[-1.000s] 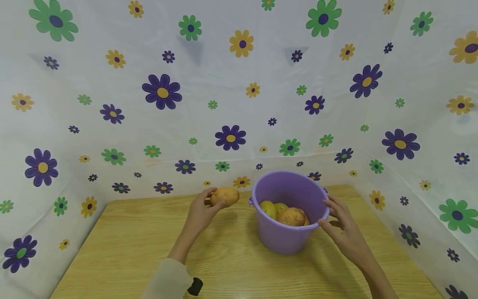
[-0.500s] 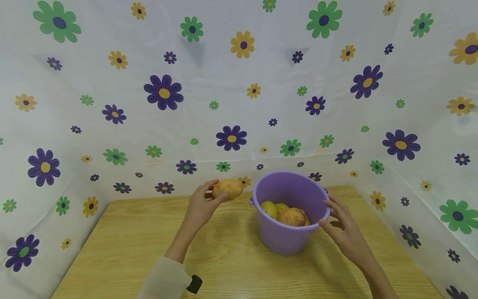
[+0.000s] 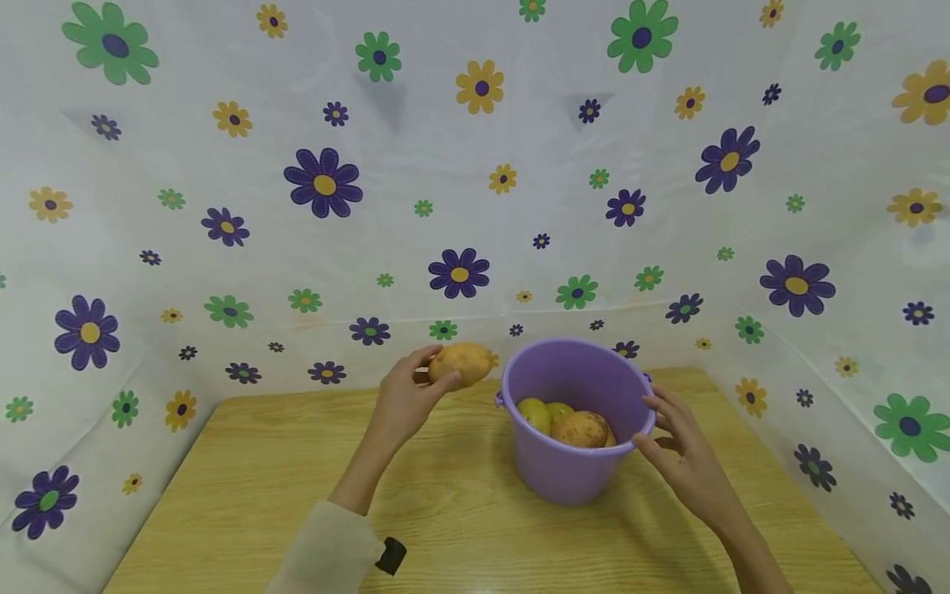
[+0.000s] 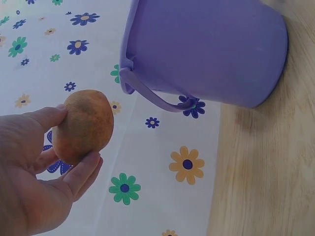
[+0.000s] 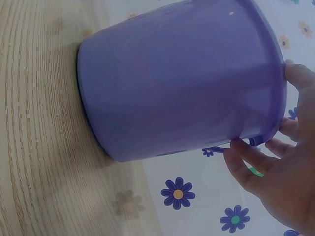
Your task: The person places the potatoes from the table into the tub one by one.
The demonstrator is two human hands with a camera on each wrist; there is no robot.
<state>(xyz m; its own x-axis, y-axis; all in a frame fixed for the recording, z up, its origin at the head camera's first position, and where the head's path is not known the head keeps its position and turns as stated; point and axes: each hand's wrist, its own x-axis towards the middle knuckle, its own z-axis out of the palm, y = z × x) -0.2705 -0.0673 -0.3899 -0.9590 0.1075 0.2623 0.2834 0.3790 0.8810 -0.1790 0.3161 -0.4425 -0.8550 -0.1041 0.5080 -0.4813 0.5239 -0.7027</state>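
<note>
My left hand (image 3: pixel 404 396) holds a potato (image 3: pixel 462 365) between thumb and fingers, above the table's back edge and left of the purple bucket (image 3: pixel 564 474). In the left wrist view the potato (image 4: pixel 86 125) shows its brown, rounded end, apart from the bucket (image 4: pixel 206 49). My right hand (image 3: pixel 686 462) grips the bucket's rim on its right side. The right wrist view shows the thumb at the rim and other fingers against the outer wall of the bucket (image 5: pixel 182 83). Inside lie another potato (image 3: pixel 580 430) and yellow-green round fruits (image 3: pixel 534 415), partly hidden by the wall.
The bucket stands on a wood-grain table (image 3: pixel 445 520). White sheeting (image 3: pixel 416 247) with printed flowers rises behind the table and along both sides. The bucket's purple handle (image 4: pixel 152 96) hangs down its outside. A dark band (image 3: pixel 391 556) sits by the left sleeve.
My left hand has lifted the potato higher and carried it a little to the right, closer to the bucket. The right hand and the bucket have stayed in place.
</note>
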